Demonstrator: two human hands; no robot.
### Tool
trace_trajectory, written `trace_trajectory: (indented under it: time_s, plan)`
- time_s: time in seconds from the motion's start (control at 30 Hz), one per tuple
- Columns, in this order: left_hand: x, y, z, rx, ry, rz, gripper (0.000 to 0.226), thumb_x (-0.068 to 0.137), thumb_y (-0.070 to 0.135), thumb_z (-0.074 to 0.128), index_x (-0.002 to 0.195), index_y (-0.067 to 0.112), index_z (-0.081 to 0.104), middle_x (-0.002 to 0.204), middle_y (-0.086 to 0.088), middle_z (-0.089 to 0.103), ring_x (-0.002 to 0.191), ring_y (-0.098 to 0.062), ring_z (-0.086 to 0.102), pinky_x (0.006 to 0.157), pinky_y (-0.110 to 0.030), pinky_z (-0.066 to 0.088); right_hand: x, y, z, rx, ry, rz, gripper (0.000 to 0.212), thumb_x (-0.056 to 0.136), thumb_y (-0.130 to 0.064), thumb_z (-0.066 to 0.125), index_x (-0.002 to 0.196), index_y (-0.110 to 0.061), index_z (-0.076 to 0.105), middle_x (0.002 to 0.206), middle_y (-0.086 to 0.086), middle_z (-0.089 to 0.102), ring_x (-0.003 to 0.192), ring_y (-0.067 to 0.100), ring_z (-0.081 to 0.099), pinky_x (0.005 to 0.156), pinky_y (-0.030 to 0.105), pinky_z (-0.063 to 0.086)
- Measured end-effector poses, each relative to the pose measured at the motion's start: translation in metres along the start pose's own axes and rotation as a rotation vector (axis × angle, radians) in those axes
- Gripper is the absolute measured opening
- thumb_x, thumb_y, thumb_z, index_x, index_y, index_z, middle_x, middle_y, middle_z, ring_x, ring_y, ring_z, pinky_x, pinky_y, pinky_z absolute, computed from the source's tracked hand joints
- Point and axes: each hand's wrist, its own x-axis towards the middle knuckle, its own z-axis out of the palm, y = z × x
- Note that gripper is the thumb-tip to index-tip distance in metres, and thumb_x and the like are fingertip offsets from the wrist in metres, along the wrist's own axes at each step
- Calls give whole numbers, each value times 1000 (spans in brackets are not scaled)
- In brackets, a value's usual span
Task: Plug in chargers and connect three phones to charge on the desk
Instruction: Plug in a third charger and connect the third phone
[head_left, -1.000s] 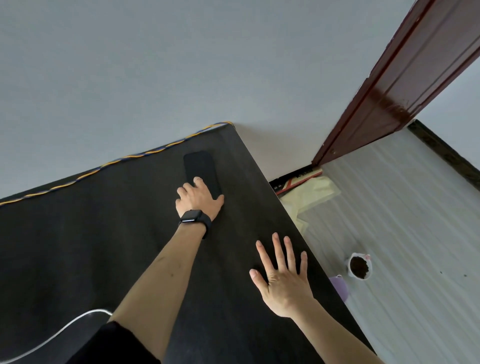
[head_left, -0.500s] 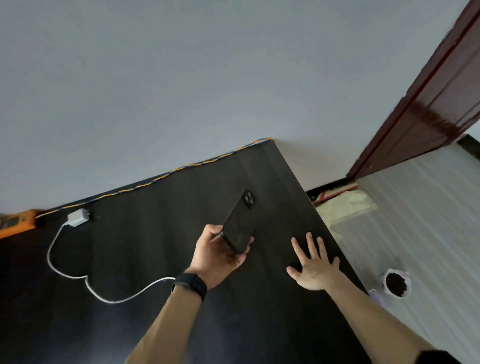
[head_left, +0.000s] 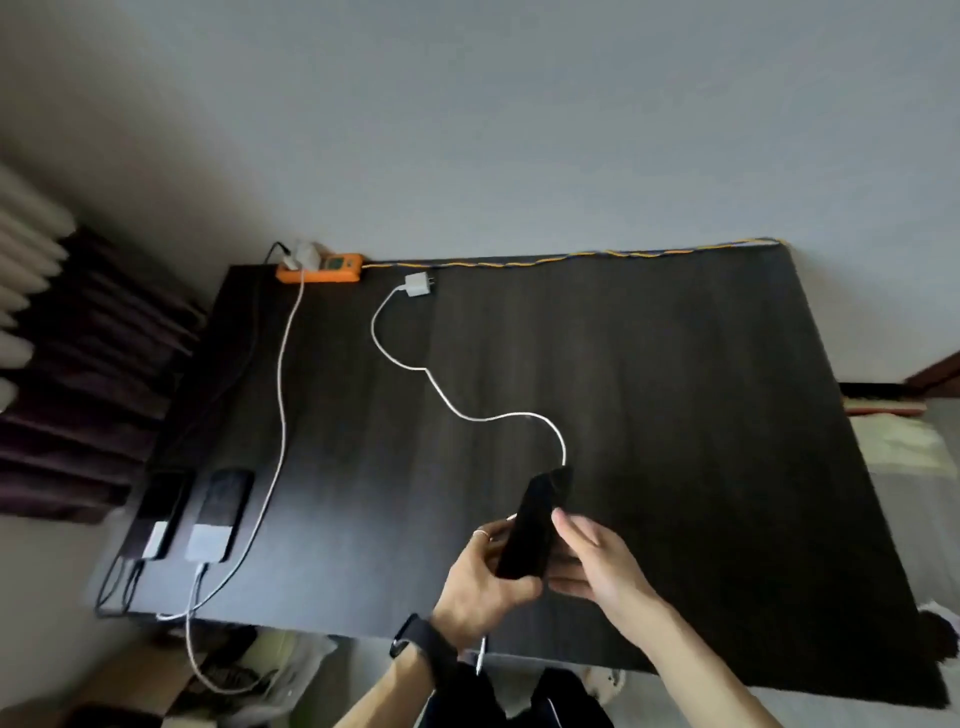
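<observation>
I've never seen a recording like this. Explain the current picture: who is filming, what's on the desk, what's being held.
No machine here: a person wears a camera on the head, looking down at their hands. The left hand, with the watch, grips a black phone; the right hand holds it too. A white cable runs from a white charger, lying unplugged on the dark desk, to the phone's far end; whether it is plugged in there is unclear. At the desk's left lie two more phones, cabled. An orange power strip sits at the back.

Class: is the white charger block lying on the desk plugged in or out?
Out: the white charger block lies apart from the orange power strip.
</observation>
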Motion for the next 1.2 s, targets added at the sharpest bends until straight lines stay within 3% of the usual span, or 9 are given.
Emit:
trace_trajectory:
  time_s: [0.1,0.17,0.23,0.37,0.53,0.63,0.8,1.07,1.2]
  plan:
    - [-26,-36,-44,353,131,23,79,50,46,78,122,41,47,115,16,64,110,-5,58,97,-29,49,6,28,62,-107,4,-7,10,95,-15,68,102,-8,65,102,16,75,90,32,75,75,53,62]
    - [-38,-56,-76,478,130,14,91,52,54,78,133,39,39,122,19,55,114,-7,50,102,-27,43,9,46,98,-148,-44,3,10,95,-10,66,105,-10,64,102,13,75,90,31,75,70,53,63]
    - [-46,-77,-113,459,100,-10,99,57,53,78,143,34,32,127,13,52,118,-9,49,103,-24,42,14,54,135,-194,-69,18,11,96,-9,63,107,-12,62,103,11,75,91,29,75,67,49,64]
    - [-49,-112,-193,486,217,-20,81,77,43,69,148,25,33,136,2,47,128,-17,45,106,-25,37,37,68,187,-379,-65,18,11,98,-16,62,96,-24,54,103,3,72,93,27,72,68,41,64]
    - [-32,-147,-317,766,366,28,76,83,43,57,151,22,31,153,-6,32,142,-30,30,117,-35,25,70,67,269,-433,-1,14,14,97,-21,62,107,-25,53,108,6,71,97,31,70,74,42,63]
    - [-16,-156,-368,980,315,-18,79,88,48,54,156,31,16,164,-7,11,151,-32,10,121,-44,17,93,56,316,-450,18,32,16,98,-21,60,112,-24,53,113,6,68,102,29,68,76,40,63]
    - [-4,-167,-413,1046,153,-113,81,92,46,50,157,34,4,166,0,-11,152,-26,-8,121,-54,6,126,44,372,-505,52,44,48,98,-25,61,143,-21,44,135,8,58,114,27,63,73,34,62]
    - [-4,-177,-428,1054,82,-164,80,96,43,45,157,32,-5,165,4,-16,152,-25,-8,120,-59,5,136,44,402,-652,144,92,32,98,-26,61,127,-15,53,124,8,64,107,30,66,72,41,64]
    - [-6,-178,-429,1055,63,-179,80,96,42,46,156,33,-6,164,4,-17,152,-25,-8,119,-60,7,133,50,408,-750,195,69,21,97,-29,62,106,-10,56,105,10,70,84,26,71,61,36,64]
